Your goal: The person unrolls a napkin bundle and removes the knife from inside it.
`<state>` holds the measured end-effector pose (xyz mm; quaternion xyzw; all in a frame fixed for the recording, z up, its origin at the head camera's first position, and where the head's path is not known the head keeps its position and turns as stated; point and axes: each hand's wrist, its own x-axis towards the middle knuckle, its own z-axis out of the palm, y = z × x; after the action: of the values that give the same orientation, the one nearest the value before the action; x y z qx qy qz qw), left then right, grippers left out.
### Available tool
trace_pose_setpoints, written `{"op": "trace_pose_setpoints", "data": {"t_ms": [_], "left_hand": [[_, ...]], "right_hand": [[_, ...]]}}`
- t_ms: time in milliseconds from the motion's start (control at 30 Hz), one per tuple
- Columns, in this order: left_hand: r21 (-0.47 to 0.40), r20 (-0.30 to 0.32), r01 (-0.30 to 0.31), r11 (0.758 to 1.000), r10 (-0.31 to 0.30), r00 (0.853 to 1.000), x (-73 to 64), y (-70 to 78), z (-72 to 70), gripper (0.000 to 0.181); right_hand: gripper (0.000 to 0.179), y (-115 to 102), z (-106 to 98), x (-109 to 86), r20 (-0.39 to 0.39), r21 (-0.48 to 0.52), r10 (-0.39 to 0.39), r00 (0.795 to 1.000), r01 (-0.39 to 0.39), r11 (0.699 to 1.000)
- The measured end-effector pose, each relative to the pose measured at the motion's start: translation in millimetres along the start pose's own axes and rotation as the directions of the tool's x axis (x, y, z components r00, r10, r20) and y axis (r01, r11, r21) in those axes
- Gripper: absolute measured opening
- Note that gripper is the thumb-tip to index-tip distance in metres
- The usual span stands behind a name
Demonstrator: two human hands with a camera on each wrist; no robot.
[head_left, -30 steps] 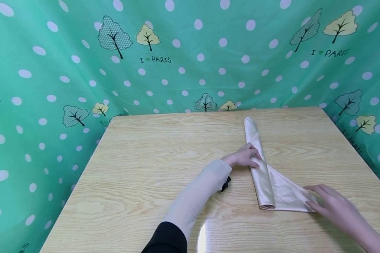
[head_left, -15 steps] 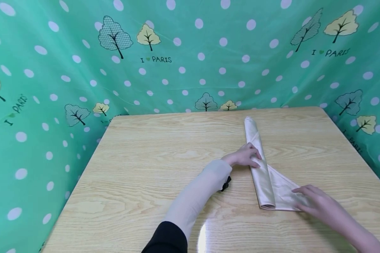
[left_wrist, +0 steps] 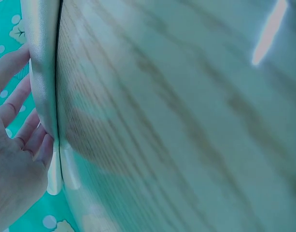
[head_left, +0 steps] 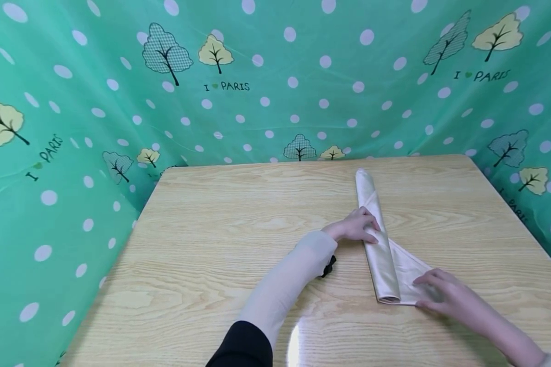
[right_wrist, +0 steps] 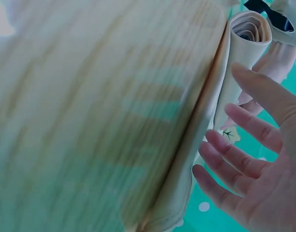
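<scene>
A pale, shiny cloth (head_left: 385, 270) lies on the right part of the wooden table. Most of it is rolled into a long tube, whose end shows several layers in the right wrist view. A flat triangular flap (head_left: 405, 262) runs out from the roll to the right. My left hand (head_left: 355, 225) rests across the middle of the roll, fingers and thumb spread on it. Over the flap's near corner is my right hand (head_left: 450, 294), fingers apart and loosely bent. Its palm and fingers (right_wrist: 239, 159) hold nothing; whether the fingertips touch the flap I cannot tell.
The wooden table (head_left: 220, 229) extends widely to the left of the roll. A green curtain (head_left: 266, 66) with dots and trees hangs behind the table and along both sides. A bright reflection lies near the front edge.
My right hand has slid left over the flap, closer to the roll. The left hand and the roll stay in place. The curtain on the left has shifted.
</scene>
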<state>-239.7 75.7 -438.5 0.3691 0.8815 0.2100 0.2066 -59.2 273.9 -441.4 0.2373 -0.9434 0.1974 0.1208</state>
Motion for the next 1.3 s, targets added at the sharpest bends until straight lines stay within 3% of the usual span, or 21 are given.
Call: {"op": "trace_pose_setpoints", "data": {"t_ms": [233,500,733,867,1300], "left_hand": [[0.005,-0.003,-0.007,1.000,0.007,1.000,-0.9,0.6,-0.1,0.029],[0.044,-0.030,-0.029,0.999,0.031,0.999,-3.7,4.7,-3.6,0.030],[-0.041,-0.131,-0.074,0.996,0.068,0.989,-8.6,13.7,-6.4,0.025],[-0.054,-0.150,-0.066,0.996,0.057,0.987,-11.3,20.3,-5.2,0.024],[0.000,-0.059,-0.021,1.000,0.021,0.998,-6.6,27.4,4.4,0.033]], "right_hand": [[0.037,3,7,0.9,-0.020,0.008,-0.064,0.998,0.065,0.998],[0.029,-3,6,4.8,0.080,0.011,0.041,0.996,-0.042,0.999],[0.025,-7,4,5.9,0.164,0.056,0.140,0.976,-0.151,0.987],[0.025,-8,4,5.6,0.180,0.066,0.155,0.971,-0.170,0.983],[0.024,-7,6,7.7,0.184,0.039,0.153,0.971,-0.163,0.986]]}}
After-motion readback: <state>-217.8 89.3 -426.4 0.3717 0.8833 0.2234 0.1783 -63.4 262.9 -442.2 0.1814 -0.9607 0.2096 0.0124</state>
